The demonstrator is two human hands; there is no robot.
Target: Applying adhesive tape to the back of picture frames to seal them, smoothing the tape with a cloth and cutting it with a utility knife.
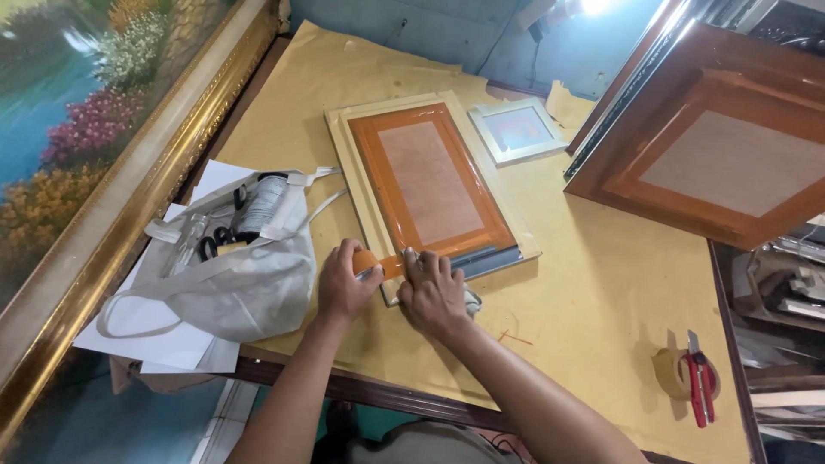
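A picture frame (369, 185) lies face down on the brown paper-covered table (593, 292), its back edged with orange-brown tape (430, 185). My left hand (342, 283) grips a roll of that orange-brown tape (368, 260) at the frame's near left corner. A short strip runs from the roll to my right hand (432, 292), which presses flat on the frame's near edge.
A white cloth bag (249, 275) with scissors and a spool lies at the left on white paper. A small white frame (518, 131) is behind. A large wooden frame (713, 129) leans at right. A tape roll and red cutter (696, 378) sit near right. A gilt-framed painting (94, 163) is far left.
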